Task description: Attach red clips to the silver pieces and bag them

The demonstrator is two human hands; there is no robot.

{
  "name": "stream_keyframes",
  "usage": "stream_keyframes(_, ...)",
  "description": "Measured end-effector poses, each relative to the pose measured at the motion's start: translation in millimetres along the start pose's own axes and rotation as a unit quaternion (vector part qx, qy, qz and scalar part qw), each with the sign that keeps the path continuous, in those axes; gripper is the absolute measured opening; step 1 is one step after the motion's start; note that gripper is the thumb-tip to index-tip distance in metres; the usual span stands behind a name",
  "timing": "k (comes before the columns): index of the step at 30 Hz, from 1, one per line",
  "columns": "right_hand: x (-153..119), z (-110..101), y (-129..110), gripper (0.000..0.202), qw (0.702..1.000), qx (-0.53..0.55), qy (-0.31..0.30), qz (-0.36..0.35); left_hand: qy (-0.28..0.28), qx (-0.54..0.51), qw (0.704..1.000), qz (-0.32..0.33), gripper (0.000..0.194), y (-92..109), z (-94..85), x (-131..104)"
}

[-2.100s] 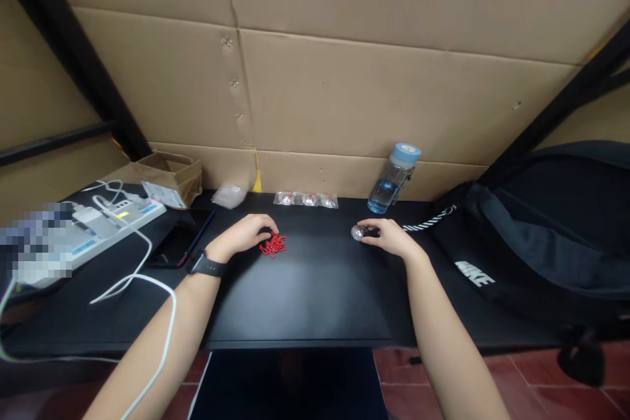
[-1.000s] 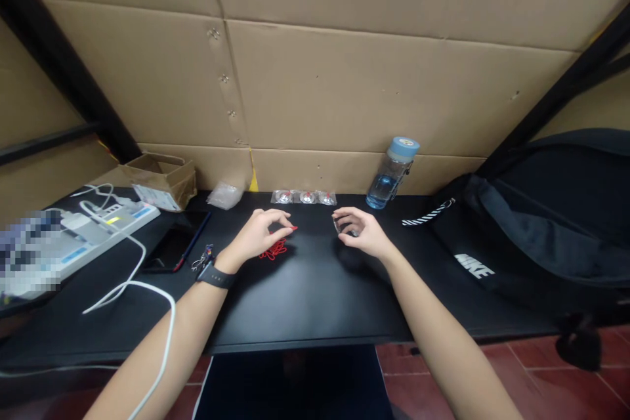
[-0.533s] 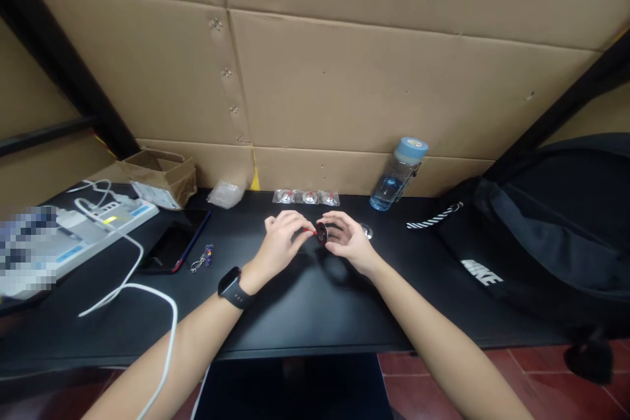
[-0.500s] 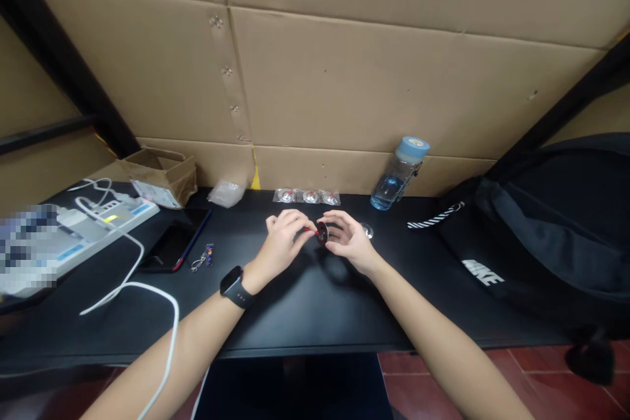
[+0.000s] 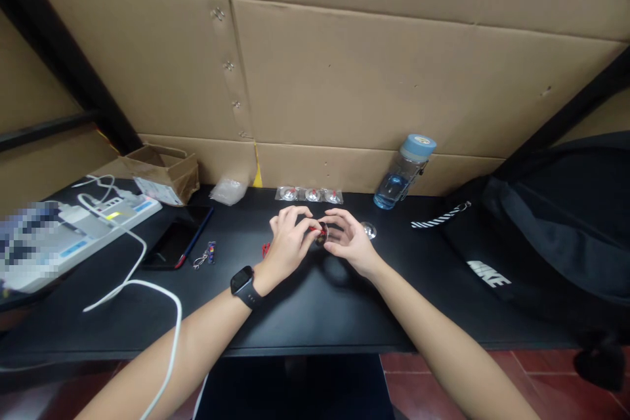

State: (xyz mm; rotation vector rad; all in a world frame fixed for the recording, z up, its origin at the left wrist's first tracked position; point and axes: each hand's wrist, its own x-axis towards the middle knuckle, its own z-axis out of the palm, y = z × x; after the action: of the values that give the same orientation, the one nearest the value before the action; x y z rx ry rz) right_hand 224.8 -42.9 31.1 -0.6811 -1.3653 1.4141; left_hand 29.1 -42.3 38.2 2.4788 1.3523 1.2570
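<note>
My left hand [image 5: 287, 244] and my right hand [image 5: 350, 244] meet above the middle of the black desk [image 5: 315, 318]. My right fingers grip a small round disc [image 5: 323, 235]. Against it my left fingertips pinch a small red piece [image 5: 314, 230]. A pile of red pieces [image 5: 266, 250] shows just left of my left hand. Another clear round disc [image 5: 368, 230] lies on the desk to the right of my right hand. Three small clear packets [image 5: 313, 195] lie in a row behind both hands, by the cardboard wall.
A blue-capped water bottle [image 5: 406, 170] stands at the back right, a black backpack [image 5: 541, 236] beside it. On the left are a phone [image 5: 177, 243], a keychain [image 5: 205, 254], a power strip [image 5: 73, 236] with a white cable [image 5: 147, 289], a cardboard box [image 5: 160, 170] and a plastic bag [image 5: 228, 191].
Both hands left the desk and came together at the middle. The left picked a red piece from the pile, the right lifted a disc; they now press closer together.
</note>
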Motion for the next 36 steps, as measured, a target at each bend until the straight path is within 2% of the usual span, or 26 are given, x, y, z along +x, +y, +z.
stream_keyframes(11,0,1,4,0.058,0.999,-0.020,0.043,-0.008,-0.014,0.029,0.999,0.026,0.012,-1,1.7,-1)
stream_keyframes(22,1,7,5,0.051,0.996,-0.053,0.063,-0.022,-0.015,0.014,1.000,-0.006,0.009,4,5.5,-2)
stream_keyframes(25,3,8,5,0.045,0.997,-0.044,0.068,-0.016,-0.010,0.006,1.000,-0.017,0.009,4,5.2,-1)
stream_keyframes(28,4,7,3,0.031,0.997,-0.045,0.058,-0.003,0.005,-0.003,1.000,-0.029,0.009,4,3.2,0)
stream_keyframes(31,5,3,4,0.017,0.995,-0.083,0.052,-0.008,0.010,-0.007,0.999,-0.034,0.009,3,2.1,1)
stream_keyframes(36,6,-3,8,0.017,0.983,-0.173,0.054,-0.038,-0.011,-0.009,0.999,-0.033,0.011,2,2.7,1)
